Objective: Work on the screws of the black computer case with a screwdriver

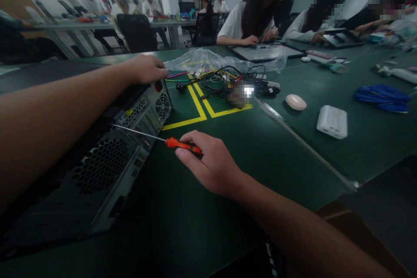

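A black computer case [94, 208] lies at the left, its metal back panel with a honeycomb vent and a small fan grille towards me. My left hand [148, 68] is bent over the far upper corner of the case and holds it there, its fingertips partly hidden. In my right hand [213, 163], fingers closed round the grip, is a screwdriver [174, 142] with an orange and black handle. Its long thin shaft points left, and the tip meets the back panel near the upper edge of the vent. Any screw at the tip is too small to make out.
Beyond the case lie tangled cables [224, 78] and clear plastic wrap [208, 57]. Yellow tape [198, 104] marks the green table [260, 152]. To the right are a pinkish oval object [296, 102], a white box-shaped device [332, 121] and blue cloth [382, 97]. Several people work opposite.
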The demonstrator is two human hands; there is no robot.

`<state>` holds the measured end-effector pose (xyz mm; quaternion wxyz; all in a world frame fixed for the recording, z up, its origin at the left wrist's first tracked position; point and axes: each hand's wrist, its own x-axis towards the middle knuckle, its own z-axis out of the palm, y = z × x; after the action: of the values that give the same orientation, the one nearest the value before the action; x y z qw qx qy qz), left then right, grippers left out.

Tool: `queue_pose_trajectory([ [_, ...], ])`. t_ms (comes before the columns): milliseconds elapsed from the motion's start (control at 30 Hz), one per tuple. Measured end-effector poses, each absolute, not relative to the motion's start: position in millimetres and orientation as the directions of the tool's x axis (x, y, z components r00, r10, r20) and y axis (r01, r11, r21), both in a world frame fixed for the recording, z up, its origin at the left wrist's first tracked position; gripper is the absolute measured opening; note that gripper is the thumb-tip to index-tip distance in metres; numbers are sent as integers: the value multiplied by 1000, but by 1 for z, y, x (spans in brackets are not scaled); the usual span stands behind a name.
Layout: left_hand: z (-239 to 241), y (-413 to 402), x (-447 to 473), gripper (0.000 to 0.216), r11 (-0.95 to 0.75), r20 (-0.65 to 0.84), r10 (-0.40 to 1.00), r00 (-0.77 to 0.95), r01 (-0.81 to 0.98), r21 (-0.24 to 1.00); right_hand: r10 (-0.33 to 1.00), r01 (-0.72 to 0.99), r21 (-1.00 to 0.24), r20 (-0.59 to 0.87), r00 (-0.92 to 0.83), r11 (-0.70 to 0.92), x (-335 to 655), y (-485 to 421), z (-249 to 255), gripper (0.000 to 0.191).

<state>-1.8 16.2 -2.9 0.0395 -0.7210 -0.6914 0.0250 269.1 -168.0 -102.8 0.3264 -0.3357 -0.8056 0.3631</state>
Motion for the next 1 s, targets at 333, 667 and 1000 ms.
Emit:
queue_pose_trajectory([
  [333,-4,17,-3,69,-37,23,999,40,995,-92,767,300,-822,234,-598,484,269,-171,-105,28],
  [667,-5,18,-4,68,-54,29,998,57,994,-90,764,330,-796,238,-599,507,271,-170,-104,15],
  [1000,-1,12,2,69,-56,7,998,57,991,-124,766,326,-810,218,-604,488,270,-170,-103,14],
])
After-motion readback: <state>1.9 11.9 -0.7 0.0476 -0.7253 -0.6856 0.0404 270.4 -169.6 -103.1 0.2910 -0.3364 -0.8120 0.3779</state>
